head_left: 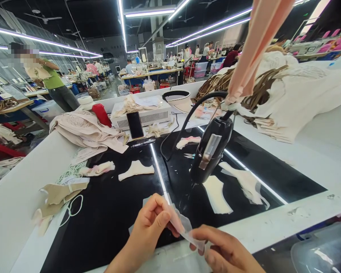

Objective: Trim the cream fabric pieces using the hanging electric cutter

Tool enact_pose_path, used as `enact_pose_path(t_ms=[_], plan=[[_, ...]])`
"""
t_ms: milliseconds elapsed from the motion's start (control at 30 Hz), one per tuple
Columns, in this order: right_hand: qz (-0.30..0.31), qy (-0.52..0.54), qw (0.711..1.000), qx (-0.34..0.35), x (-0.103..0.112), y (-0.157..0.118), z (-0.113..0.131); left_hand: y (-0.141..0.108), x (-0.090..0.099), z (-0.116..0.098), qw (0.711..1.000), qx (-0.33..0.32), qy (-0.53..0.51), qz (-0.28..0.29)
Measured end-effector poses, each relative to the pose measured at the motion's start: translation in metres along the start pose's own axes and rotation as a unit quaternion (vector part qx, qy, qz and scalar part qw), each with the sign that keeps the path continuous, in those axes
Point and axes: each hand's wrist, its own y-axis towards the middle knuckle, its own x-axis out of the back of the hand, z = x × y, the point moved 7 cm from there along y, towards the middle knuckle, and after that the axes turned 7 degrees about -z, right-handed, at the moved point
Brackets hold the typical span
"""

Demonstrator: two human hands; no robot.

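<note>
Near the front edge of a black mat (108, 220), my left hand (153, 223) pinches a thin translucent piece (184, 223), its fingers closed on the upper part. My right hand (218, 246) has its fingers closed on the lower right end of the same piece. More translucent material shows partly behind my left hand. Beyond my hands, a black hanging tool (213, 148) with a thick cable stands over the mat. A cream cut piece (217, 193) lies just right of it, and another cream piece (136, 169) lies to the left.
Beige fabric (88, 129) is heaped at the back left, near a red cup (101, 114), a phone (135, 124) and a white box (156, 113). Small scissors (190, 156) lie behind the tool. Pale fabric stacks (295, 94) fill the back right. A person (55, 77) stands far left.
</note>
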Motion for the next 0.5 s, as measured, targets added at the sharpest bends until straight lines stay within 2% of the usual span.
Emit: enact_pose_path(t_ms=[100,200,367,500], plan=[[-0.075,0.041,0.996,-0.023,0.019,-0.001,-0.01,-0.004,-0.005,-0.006,0.998,-0.042,-0.003,0.042],[-0.122,0.036,0.992,-0.012,0.026,-0.001,-0.007,-0.009,-0.009,-0.005,0.996,-0.04,0.003,0.077],[-0.086,0.024,0.996,0.021,0.004,0.002,0.016,-0.015,-0.01,0.002,0.991,-0.027,0.057,0.118],[-0.142,0.076,0.987,0.014,0.0,0.003,0.022,-0.017,-0.012,0.001,0.977,-0.081,0.126,0.153]])
